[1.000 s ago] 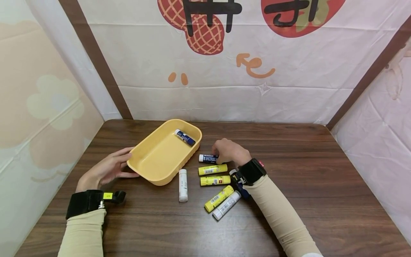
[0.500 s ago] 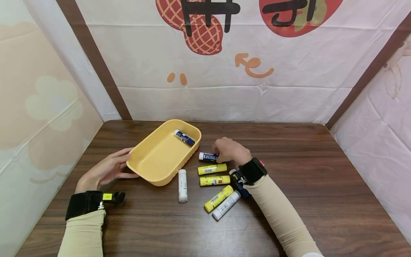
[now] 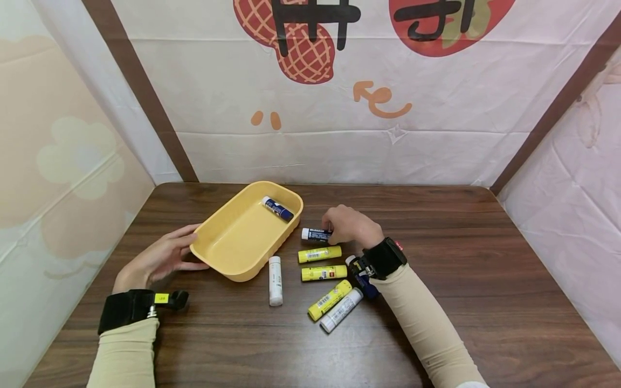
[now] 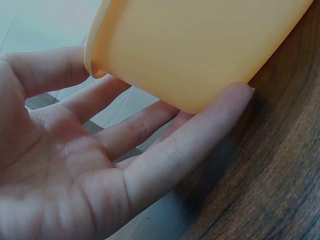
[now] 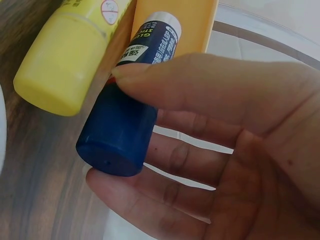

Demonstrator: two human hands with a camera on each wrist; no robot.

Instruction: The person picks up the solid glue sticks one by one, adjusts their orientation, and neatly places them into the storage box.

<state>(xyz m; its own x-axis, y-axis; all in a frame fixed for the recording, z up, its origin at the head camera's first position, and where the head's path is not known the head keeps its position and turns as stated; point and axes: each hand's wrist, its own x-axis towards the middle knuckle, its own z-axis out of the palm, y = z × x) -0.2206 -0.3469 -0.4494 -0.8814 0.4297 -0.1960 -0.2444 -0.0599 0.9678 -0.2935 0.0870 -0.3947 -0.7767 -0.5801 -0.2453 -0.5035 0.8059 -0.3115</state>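
Observation:
In the head view my right hand [image 3: 352, 226] pinches a dark blue glue stick [image 3: 315, 234] with a white end. The right wrist view shows the thumb on the blue glue stick [image 5: 122, 122] and fingers beneath. Against the near-left end of a yellow plastic tray [image 3: 223, 250], my left hand [image 3: 152, 261] rests with fairly straight, spread fingers touching the rim and outer wall of the yellow tray [image 4: 200, 45]. Another blue glue stick [image 3: 278, 209] lies inside the tray. Two yellow glue sticks [image 3: 320, 254] [image 3: 324, 273] lie just nearer than the held one.
A white glue stick [image 3: 275, 281] lies beside the tray. Nearer me, a yellow glue stick [image 3: 330, 300] lies alongside a white one [image 3: 342, 311]. Another blue glue stick [image 3: 367, 285] is partly hidden by the right wrist. A printed cloth [image 3: 310, 156] stands behind the table.
My right hand has shifted slightly away from me and to the right, taking the blue glue stick with it. The left hand and tray stay together, with little change beyond a small view shift.

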